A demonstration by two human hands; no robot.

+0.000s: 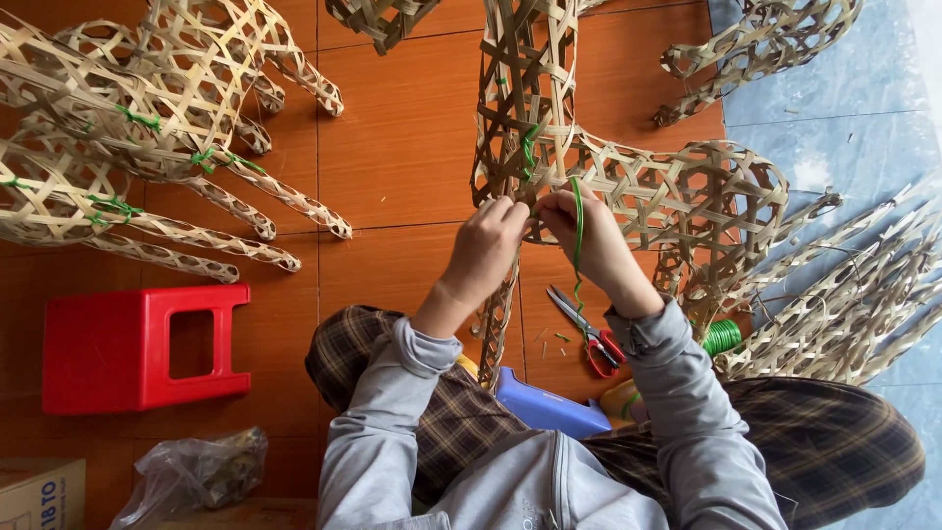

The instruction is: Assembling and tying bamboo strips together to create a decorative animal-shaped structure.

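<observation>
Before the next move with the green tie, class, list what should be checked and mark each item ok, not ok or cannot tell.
1. Both hands on the joint: left hand and right hand meet at the woven frame: ok.
2. Green tie held by the right hand: ok.
3. Tie threaded through the weave: cannot tell, fingers hide it.
4. Scissors within reach on the floor: ok.
5. Green spool nearby: ok.
6. Scissor blades closed: not ok, slightly open.
</observation>
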